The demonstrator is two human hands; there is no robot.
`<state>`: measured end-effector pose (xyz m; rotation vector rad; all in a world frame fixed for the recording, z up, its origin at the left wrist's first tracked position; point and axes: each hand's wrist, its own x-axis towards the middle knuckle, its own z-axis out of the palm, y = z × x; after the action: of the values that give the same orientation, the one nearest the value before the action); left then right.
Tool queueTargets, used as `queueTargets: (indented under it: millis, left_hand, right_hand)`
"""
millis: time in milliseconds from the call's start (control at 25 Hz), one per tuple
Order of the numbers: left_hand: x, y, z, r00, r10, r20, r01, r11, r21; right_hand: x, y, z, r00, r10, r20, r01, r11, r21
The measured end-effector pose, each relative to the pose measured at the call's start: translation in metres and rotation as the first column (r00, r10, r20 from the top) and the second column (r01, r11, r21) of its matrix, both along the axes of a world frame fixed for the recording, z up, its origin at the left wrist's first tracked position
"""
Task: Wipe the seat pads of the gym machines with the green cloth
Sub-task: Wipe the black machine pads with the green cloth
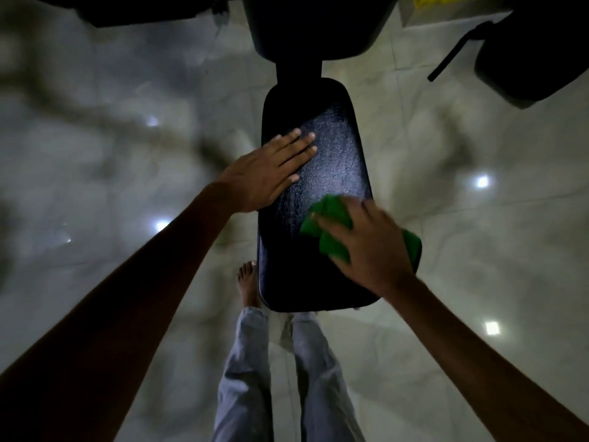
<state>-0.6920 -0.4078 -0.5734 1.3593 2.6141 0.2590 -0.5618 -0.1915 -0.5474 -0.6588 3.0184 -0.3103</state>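
My left hand lies flat, fingers straight, steadying the seat pad; my right hand presses the bunched green cloth against its right edge.

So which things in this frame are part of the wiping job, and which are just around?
Part of the job:
- green cloth, under the right hand
- black seat pad, with the left hand resting flat on it

Just around:
- back pad beyond the seat
- second dark machine part at upper right
- tiled floor
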Motion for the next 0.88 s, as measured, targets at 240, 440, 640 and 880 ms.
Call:
queueTargets:
  millis: [240,440,640,880]
  left_hand:
    - [0.011,0.002,0.003,0.999,0.034,-0.002,-0.034,0.999,0.008]
    - [0.010,0.002,0.005,0.998,0.027,0.051,-0.027,1.000,0.001]
    - [0.007,-0.002,0.003,0.999,0.011,0.035,-0.011,1.000,-0.015]
    - [0.004,-0.004,0.005,0.978,0.043,0.204,-0.058,0.996,0.072]
  right_hand:
    - [0.028,-0.008,0.006,0.957,0.275,0.091,-0.281,0.957,0.069]
    - [0.032,-0.029,0.002,0.993,0.105,0.047,-0.106,0.994,0.020]
    - [0.034,-0.042,0.010,0.942,0.323,0.088,-0.328,0.943,0.057]
    - [0.048,-0.090,0.005,0.956,0.291,0.044,-0.292,0.956,0.029]
